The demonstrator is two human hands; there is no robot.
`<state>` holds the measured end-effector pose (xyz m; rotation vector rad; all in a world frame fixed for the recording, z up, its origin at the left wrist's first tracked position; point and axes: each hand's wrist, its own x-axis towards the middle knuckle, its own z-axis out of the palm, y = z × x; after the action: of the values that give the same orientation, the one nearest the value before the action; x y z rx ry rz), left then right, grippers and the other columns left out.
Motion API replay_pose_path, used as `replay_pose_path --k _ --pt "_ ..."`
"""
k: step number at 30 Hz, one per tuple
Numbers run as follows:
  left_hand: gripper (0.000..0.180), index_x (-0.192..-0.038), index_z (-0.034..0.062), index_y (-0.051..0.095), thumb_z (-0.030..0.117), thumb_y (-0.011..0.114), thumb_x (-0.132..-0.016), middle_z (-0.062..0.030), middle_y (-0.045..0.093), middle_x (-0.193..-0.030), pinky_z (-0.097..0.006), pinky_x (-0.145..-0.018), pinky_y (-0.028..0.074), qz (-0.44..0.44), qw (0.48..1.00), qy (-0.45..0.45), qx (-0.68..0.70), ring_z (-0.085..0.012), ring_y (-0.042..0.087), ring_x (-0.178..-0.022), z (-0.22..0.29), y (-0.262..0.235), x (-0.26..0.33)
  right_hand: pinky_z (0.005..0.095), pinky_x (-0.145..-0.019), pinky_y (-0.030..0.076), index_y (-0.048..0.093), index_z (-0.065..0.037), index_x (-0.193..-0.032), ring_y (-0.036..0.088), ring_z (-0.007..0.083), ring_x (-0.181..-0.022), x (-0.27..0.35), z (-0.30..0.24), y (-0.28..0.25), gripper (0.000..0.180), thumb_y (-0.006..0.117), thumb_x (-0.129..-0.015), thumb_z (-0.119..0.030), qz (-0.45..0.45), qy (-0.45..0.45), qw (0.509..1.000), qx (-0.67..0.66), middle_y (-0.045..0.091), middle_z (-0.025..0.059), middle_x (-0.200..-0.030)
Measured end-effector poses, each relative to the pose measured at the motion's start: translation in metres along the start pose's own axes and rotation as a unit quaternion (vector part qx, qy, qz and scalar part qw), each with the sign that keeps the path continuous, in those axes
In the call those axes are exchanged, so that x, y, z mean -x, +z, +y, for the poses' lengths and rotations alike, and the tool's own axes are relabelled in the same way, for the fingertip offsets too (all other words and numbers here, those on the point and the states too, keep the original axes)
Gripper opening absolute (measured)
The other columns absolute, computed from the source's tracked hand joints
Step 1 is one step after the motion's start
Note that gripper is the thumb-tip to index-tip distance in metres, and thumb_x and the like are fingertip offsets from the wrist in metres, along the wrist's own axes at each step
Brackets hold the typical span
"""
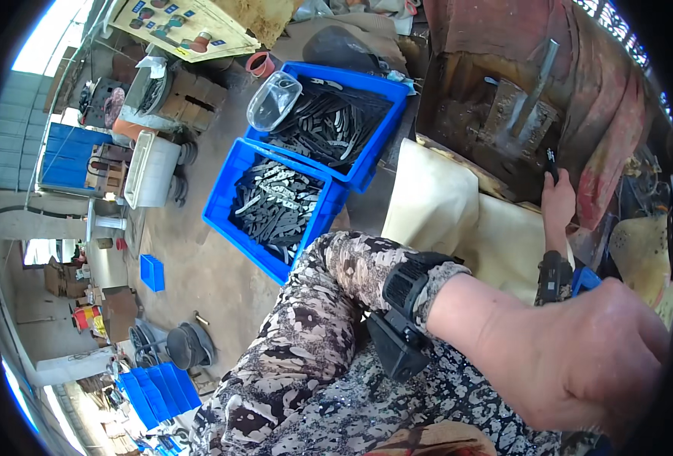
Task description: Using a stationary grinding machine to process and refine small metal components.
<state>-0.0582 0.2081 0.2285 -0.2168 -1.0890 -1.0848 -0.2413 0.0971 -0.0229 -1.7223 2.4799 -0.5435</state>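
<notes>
My right hand (pixel 558 204) reaches into a brown, wet basin (pixel 458 99) and grips a small dark piece (pixel 551 163), held upright at the basin's near right side. Just beyond it, a metal bar (pixel 535 87) slants down to a block (pixel 503 110), with a whitish blur like spray at its lower end. Close to me at the lower right, my left hand (pixel 598 361) is closed in a fist; its fingers are turned away, so anything in them is hidden. Each wrist wears a black strapped device (pixel 408 285).
Left of the basin, two blue bins (pixel 218 201) hold many flat metal strips (pixel 275 201). A clear plastic tub (pixel 274 101) rests on the farther bin's edge. Cream sheeting (pixel 435 197) covers the basin's front, and reddish cloth (pixel 617 129) hangs beside it. A control panel (pixel 188 30) stands beyond.
</notes>
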Motion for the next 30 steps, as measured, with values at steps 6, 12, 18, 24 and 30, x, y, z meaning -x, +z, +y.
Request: replay_pose_path --k 6,12,18,24,30 --pt "0.015 -0.071 0.0075 0.060 0.019 0.068 -0.077 -0.0091 0.056 -0.066 -0.038 -0.048 0.040 -0.027 0.999 0.002 0.017 -0.0290 0.055 -0.058 -0.002 0.001 0.001 0.0514 -0.071 0.049 0.056 -0.011 -0.110 0.063 0.0416 -0.086 -0.002 0.001 -0.004 0.029 0.055 -0.092 -0.034 0.000 0.001 1.000 -0.006 0.067 0.0203 -0.091" --pt "0.013 -0.074 0.0079 0.061 0.019 0.067 -0.077 -0.0090 0.054 -0.065 -0.038 -0.048 0.040 -0.009 1.000 -0.008 -0.005 -0.0286 0.054 -0.058 -0.002 0.010 -0.001 0.0520 -0.071 0.049 0.056 -0.010 -0.109 0.063 0.0419 -0.086 -0.003 -0.002 -0.012 0.028 0.055 -0.092 -0.033 0.015 -0.003 1.000 -0.014 0.067 0.0207 -0.091" --pt "0.020 -0.088 0.0045 0.066 0.023 0.064 -0.081 -0.0113 0.062 -0.081 -0.037 -0.053 0.048 -0.240 0.968 -0.005 -0.073 -0.0279 0.060 -0.064 -0.010 -0.014 -0.003 0.0529 -0.068 0.049 0.057 -0.009 -0.102 0.063 0.0437 -0.080 -0.001 0.004 0.004 0.027 0.057 -0.090 -0.033 0.009 -0.005 0.999 -0.046 0.065 0.0220 -0.082" --pt "0.024 -0.112 0.0009 0.062 0.012 0.054 -0.091 -0.0065 0.064 -0.079 -0.030 -0.069 0.049 -0.036 0.854 -0.342 -0.391 -0.0167 0.062 -0.075 -0.061 -0.144 0.031 0.0484 -0.068 0.048 0.062 -0.004 -0.091 0.061 0.0433 -0.079 -0.031 0.005 -0.008 0.031 0.064 -0.084 -0.034 0.052 0.013 0.978 -0.201 0.064 0.0224 -0.079" --pt "0.025 -0.114 -0.0013 0.060 0.004 0.050 -0.091 -0.0131 0.060 -0.082 -0.035 -0.067 0.050 -0.092 0.725 -0.217 -0.648 -0.0252 0.061 -0.073 -0.110 -0.274 0.061 0.0410 -0.067 0.048 0.065 -0.004 -0.089 0.064 0.0368 -0.078 -0.105 -0.069 -0.087 0.030 0.066 -0.083 -0.033 0.166 -0.075 0.953 -0.242 0.064 0.0198 -0.078"
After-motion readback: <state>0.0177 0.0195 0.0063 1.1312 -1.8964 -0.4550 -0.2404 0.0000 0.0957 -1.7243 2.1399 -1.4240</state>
